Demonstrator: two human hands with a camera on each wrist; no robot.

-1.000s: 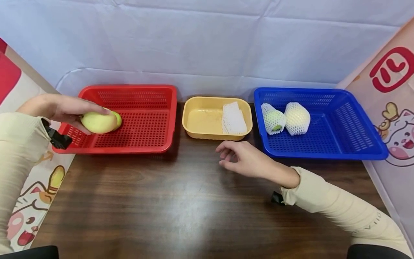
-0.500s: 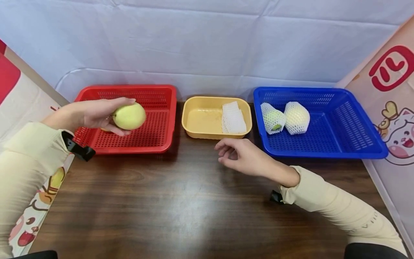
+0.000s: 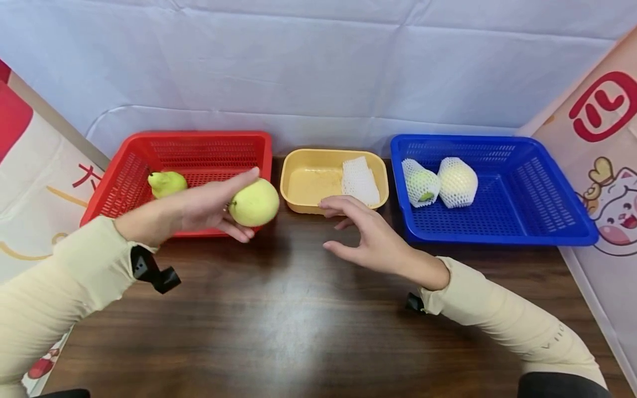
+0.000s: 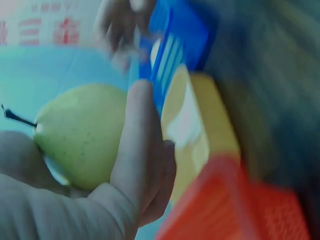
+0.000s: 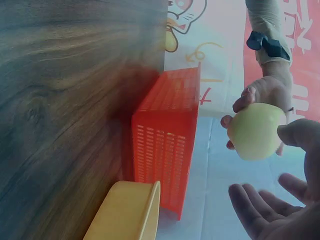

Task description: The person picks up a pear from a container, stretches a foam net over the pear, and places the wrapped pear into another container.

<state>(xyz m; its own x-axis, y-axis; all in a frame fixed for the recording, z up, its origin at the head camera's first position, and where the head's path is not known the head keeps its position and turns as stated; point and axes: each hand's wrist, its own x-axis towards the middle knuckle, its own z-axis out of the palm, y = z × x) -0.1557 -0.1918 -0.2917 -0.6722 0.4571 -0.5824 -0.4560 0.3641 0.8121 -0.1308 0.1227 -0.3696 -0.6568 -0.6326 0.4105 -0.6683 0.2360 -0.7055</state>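
Tabletop (image 3: 298, 315) looks like wood with a pretty glossy sheen, red basket (image 3: 199, 146) and blue basket (image 3: 522, 213) are shiny plastic, yellow tray (image 3: 311, 185) is smooth plastic too, backdrop (image 3: 298, 66) is creased matt cloth, and the held pear (image 3: 255, 203) looks smooth-skinned.

The round, yellow-green pear (image 3: 256, 203) is finely speckled, with a dark stem. The left hand (image 3: 211, 207) holds it sideways, stem toward the palm, raised near the right end of the red basket (image 3: 209, 134).
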